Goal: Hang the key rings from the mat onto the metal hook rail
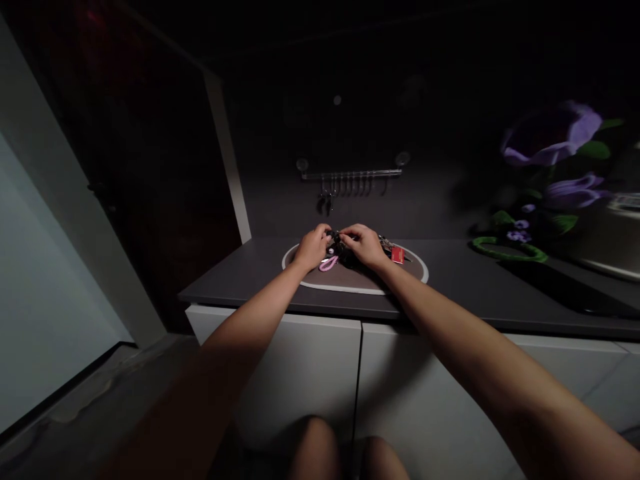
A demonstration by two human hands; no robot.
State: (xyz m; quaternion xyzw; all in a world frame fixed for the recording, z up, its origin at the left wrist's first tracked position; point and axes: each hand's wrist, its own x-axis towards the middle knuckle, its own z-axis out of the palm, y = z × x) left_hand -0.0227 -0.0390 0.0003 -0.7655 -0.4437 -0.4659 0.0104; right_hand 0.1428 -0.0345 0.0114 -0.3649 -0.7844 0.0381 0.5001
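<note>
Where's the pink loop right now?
In the head view, the pink loop is on the white-rimmed oval mat, just right of the left hand.

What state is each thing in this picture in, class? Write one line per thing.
Left hand: fingers bent, at the pile
Right hand: fingers bent, at the pile
Pile: partly hidden
Pink loop: lying down
Red tag: not held
Mat: flat
Rail: mounted, partly loaded
Doors: shut
Slab: lying flat
</note>
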